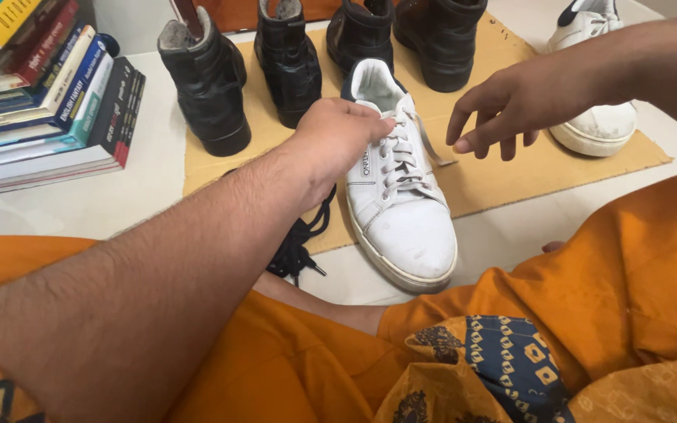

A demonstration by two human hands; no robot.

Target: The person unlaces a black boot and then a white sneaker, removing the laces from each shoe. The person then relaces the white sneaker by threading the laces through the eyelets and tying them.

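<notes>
- Cardboard sheet (511, 168) lay on the floor; the white sneaker (405, 223) sat on its front edge, toe toward you.
- Your left hand (338, 137) pinched the white lace (425, 137) at the sneaker's top eyelets.
- Your right hand (503, 110) hovered just beside it, fingers spread, empty.
- Step looked like lacing; next you'd likely need the right hand on the loose lace end.

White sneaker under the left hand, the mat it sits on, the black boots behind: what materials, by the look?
White sneaker: smooth leather or synthetic, matte, scuffed toe; flat woven laces. Mat: corrugated cardboard likely, tan, raw chipped edges. Black boots: glossy leather-like, creased, with a fuzzy lining at the collar. Left hand grips the laces.
</notes>
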